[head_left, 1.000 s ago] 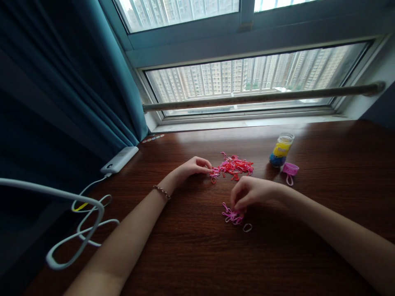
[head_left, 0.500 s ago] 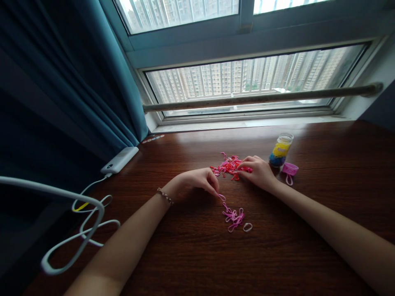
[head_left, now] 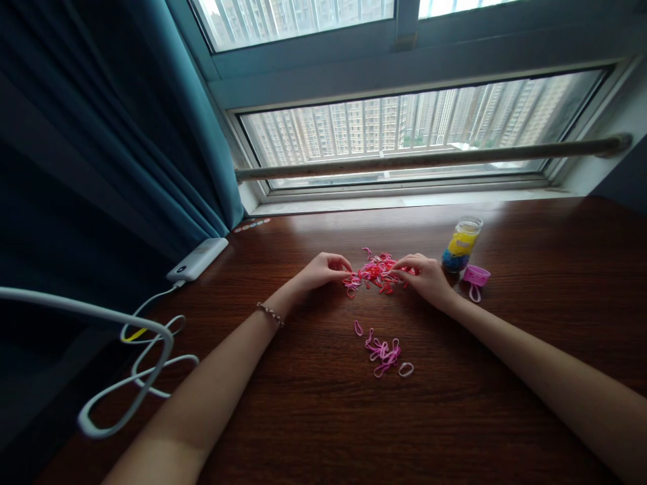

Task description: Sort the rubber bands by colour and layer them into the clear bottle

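And the left hand point(head_left: 323, 269) pinched the far band pile point(head_left: 377, 275) at its left edge; right hand point(head_left: 424, 277) pinched its right edge; pink bands point(head_left: 384, 352) lay nearer on the bench point(head_left: 303, 417).

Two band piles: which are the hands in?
The far red-and-pink pile beside the jar; left hand and right hand pinch its ends. The near pink pile lies untouched.

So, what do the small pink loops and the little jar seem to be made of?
The small pink and red loops look like matte rubber or silicone: thin, limply bent. The little clear jar looks like glossy glass or plastic: coloured contents show through.
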A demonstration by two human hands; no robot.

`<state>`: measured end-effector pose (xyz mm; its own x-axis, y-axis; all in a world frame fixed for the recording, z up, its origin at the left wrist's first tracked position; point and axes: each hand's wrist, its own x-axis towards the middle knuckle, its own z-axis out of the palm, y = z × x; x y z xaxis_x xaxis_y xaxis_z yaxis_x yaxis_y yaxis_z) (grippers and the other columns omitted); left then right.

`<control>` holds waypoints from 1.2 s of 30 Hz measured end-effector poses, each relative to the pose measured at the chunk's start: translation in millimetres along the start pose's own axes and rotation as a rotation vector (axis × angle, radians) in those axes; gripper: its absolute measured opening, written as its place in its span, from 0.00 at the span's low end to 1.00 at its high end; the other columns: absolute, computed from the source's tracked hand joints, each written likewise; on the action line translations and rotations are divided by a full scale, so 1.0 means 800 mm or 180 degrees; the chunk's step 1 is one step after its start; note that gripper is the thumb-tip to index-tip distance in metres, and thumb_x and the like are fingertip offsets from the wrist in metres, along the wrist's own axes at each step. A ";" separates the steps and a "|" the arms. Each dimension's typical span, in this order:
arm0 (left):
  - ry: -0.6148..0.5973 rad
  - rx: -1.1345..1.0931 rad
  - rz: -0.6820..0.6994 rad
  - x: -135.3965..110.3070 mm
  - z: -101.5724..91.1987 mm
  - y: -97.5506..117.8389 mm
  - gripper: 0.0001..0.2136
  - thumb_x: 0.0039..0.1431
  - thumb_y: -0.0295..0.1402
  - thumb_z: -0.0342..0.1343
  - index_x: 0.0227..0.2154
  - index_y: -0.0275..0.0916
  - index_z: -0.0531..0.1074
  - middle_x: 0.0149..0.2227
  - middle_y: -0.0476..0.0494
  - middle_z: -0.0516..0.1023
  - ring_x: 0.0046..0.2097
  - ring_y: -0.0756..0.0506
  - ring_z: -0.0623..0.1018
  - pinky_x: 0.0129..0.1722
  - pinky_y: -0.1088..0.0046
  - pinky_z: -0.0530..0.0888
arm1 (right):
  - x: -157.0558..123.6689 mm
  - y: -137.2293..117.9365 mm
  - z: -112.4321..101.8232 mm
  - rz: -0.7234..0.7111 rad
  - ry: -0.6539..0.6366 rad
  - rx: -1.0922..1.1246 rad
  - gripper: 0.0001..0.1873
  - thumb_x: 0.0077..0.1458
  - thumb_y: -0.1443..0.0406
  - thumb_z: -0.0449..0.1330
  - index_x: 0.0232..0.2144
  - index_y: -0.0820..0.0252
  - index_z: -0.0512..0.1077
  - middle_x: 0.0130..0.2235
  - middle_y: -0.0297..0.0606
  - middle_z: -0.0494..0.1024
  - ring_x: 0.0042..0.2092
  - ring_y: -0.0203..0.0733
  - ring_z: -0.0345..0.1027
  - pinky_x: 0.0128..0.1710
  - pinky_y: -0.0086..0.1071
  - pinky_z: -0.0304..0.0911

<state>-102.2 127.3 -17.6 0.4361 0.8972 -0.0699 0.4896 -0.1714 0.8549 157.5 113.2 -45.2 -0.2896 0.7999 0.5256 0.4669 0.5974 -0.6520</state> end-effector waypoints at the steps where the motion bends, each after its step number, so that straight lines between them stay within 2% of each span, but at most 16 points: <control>1: -0.0026 0.0034 0.0016 0.002 0.000 -0.004 0.15 0.44 0.39 0.60 0.31 0.31 0.74 0.22 0.47 0.73 0.24 0.52 0.69 0.22 0.79 0.63 | 0.000 -0.001 0.000 0.0091 -0.0007 0.0107 0.06 0.50 0.63 0.60 0.26 0.59 0.75 0.29 0.36 0.76 0.32 0.40 0.66 0.32 0.31 0.59; 6: -0.0190 0.0146 0.0046 0.002 0.003 -0.012 0.15 0.45 0.39 0.59 0.31 0.31 0.74 0.26 0.43 0.76 0.27 0.50 0.72 0.26 0.77 0.66 | -0.002 -0.014 0.003 0.0522 -0.0073 0.0600 0.12 0.51 0.58 0.59 0.29 0.61 0.75 0.28 0.38 0.77 0.29 0.40 0.67 0.27 0.30 0.60; 11: -0.0293 0.0237 0.0117 0.000 0.009 -0.010 0.15 0.43 0.39 0.60 0.32 0.32 0.75 0.26 0.42 0.77 0.27 0.49 0.73 0.26 0.77 0.66 | -0.009 -0.042 0.008 0.0392 -0.0120 0.0750 0.14 0.51 0.56 0.58 0.28 0.61 0.74 0.27 0.38 0.76 0.29 0.40 0.67 0.28 0.30 0.60; 17: -0.0231 0.0162 0.0090 0.001 0.006 -0.007 0.16 0.46 0.40 0.58 0.33 0.31 0.76 0.28 0.41 0.77 0.28 0.49 0.73 0.27 0.77 0.66 | -0.010 -0.053 0.006 0.0401 -0.0545 0.1181 0.13 0.51 0.58 0.59 0.27 0.62 0.74 0.27 0.38 0.76 0.29 0.38 0.67 0.29 0.29 0.61; 19: -0.0222 0.0036 0.0029 0.001 0.004 -0.006 0.16 0.47 0.40 0.58 0.33 0.31 0.76 0.29 0.41 0.78 0.28 0.50 0.72 0.27 0.77 0.66 | -0.007 -0.052 0.002 0.0477 -0.1034 0.1380 0.13 0.48 0.58 0.61 0.28 0.63 0.75 0.27 0.38 0.76 0.29 0.38 0.67 0.28 0.28 0.61; 23: -0.0127 -0.0136 -0.0071 0.000 0.001 -0.006 0.16 0.47 0.40 0.58 0.32 0.30 0.76 0.28 0.41 0.77 0.27 0.51 0.71 0.27 0.77 0.64 | -0.005 -0.055 -0.008 0.0484 -0.2794 0.1623 0.13 0.44 0.58 0.63 0.28 0.63 0.76 0.27 0.36 0.76 0.28 0.36 0.69 0.27 0.26 0.62; 25: -0.0082 -0.0170 -0.0125 -0.001 0.001 -0.004 0.17 0.46 0.41 0.58 0.32 0.30 0.76 0.27 0.42 0.77 0.26 0.52 0.70 0.26 0.78 0.63 | -0.005 -0.056 -0.010 0.0436 -0.3325 0.1621 0.13 0.44 0.59 0.64 0.30 0.63 0.76 0.28 0.36 0.77 0.29 0.36 0.69 0.28 0.25 0.62; 26: -0.0068 -0.0183 -0.0159 -0.002 0.001 -0.003 0.17 0.46 0.41 0.58 0.32 0.30 0.76 0.27 0.42 0.77 0.26 0.52 0.69 0.25 0.78 0.63 | -0.004 -0.056 -0.010 0.0426 -0.3317 0.1590 0.13 0.44 0.59 0.64 0.31 0.62 0.76 0.28 0.36 0.77 0.29 0.36 0.69 0.28 0.25 0.62; 27: -0.0067 -0.0197 -0.0192 -0.003 0.001 -0.001 0.17 0.46 0.41 0.58 0.33 0.30 0.76 0.27 0.42 0.77 0.25 0.52 0.69 0.24 0.78 0.62 | -0.004 -0.055 -0.010 0.0426 -0.3120 0.1549 0.13 0.44 0.59 0.63 0.30 0.63 0.76 0.28 0.36 0.77 0.29 0.36 0.69 0.27 0.25 0.62; 31: -0.0329 -0.0210 -0.0134 -0.012 0.004 0.011 0.16 0.46 0.40 0.59 0.32 0.30 0.77 0.28 0.40 0.78 0.27 0.50 0.71 0.25 0.77 0.63 | 0.003 -0.041 -0.007 0.0611 -0.1616 0.1477 0.13 0.45 0.58 0.63 0.26 0.64 0.75 0.23 0.35 0.74 0.25 0.35 0.66 0.24 0.26 0.60; 33: -0.0716 -0.0125 -0.0023 -0.016 0.005 0.017 0.15 0.45 0.39 0.60 0.30 0.30 0.77 0.28 0.40 0.78 0.28 0.49 0.72 0.26 0.77 0.64 | 0.006 -0.032 -0.006 0.0745 -0.1114 0.1474 0.14 0.44 0.57 0.63 0.26 0.65 0.75 0.21 0.35 0.73 0.23 0.35 0.64 0.23 0.27 0.59; 36: -0.1317 -0.0005 0.0078 -0.017 0.009 0.020 0.14 0.44 0.38 0.60 0.30 0.32 0.78 0.28 0.41 0.78 0.28 0.49 0.72 0.26 0.77 0.65 | 0.006 -0.022 -0.005 0.0817 -0.0682 0.1289 0.16 0.44 0.55 0.62 0.26 0.65 0.74 0.22 0.36 0.73 0.23 0.36 0.64 0.23 0.28 0.60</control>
<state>-95.1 109.8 -6.5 0.7145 0.6535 -0.2499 0.4743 -0.1899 0.8596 151.0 106.2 -29.3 -0.3925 0.8918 0.2252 0.1971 0.3207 -0.9265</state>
